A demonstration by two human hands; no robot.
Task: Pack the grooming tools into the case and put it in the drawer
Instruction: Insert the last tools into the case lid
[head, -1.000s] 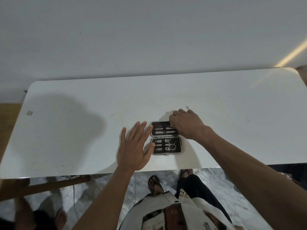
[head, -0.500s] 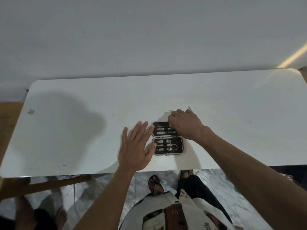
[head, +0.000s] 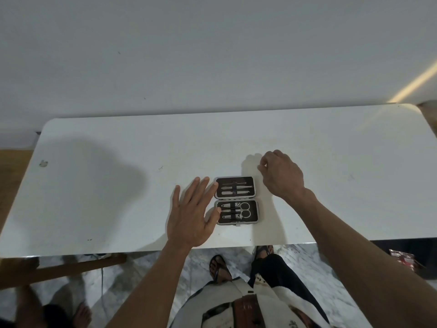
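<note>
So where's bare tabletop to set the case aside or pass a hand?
Left of the left hand, the white table is bare out to its edge, though shadowed. Right of the right hand it is bare too, as is the strip along the wall. It is crowded only mid-front: the open case sits between both hands.

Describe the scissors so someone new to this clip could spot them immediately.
On the white table, an open grooming case lies between the hands. The scissors sit in its near half, the only tool with two round finger loops.
</note>
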